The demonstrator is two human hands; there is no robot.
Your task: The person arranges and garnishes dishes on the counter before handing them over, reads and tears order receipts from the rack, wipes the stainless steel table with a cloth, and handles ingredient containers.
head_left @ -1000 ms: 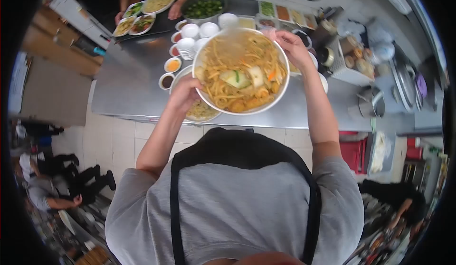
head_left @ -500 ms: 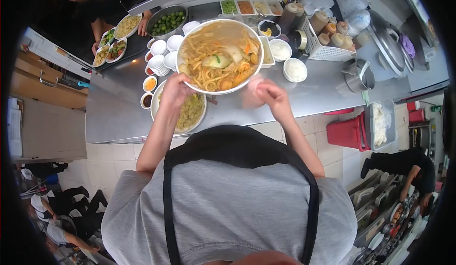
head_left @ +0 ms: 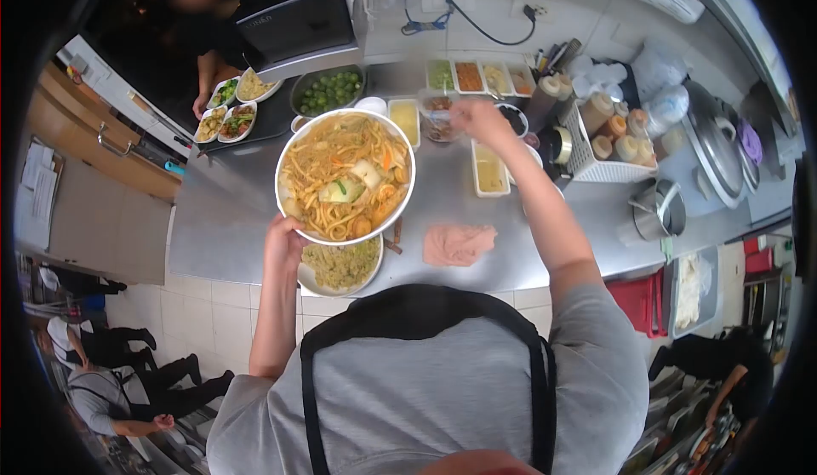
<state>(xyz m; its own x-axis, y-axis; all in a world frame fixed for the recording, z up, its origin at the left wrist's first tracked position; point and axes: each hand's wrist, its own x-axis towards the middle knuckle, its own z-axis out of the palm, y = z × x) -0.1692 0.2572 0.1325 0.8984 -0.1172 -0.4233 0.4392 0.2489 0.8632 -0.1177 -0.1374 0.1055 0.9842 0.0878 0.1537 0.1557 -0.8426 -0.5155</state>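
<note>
Steel counter (head_left: pixel 225 215) beneath noodle bowl (head_left: pixel 345 177), apparently mid-air

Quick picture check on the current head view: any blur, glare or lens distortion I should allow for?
Head view: wide-lens bending, strongest toward the edges, with black corners. Head view: noodles fairly clear, right hand seemingly a little softer. Head view: pale sheen on the steel counter, and deep darkness at upper left.
</note>
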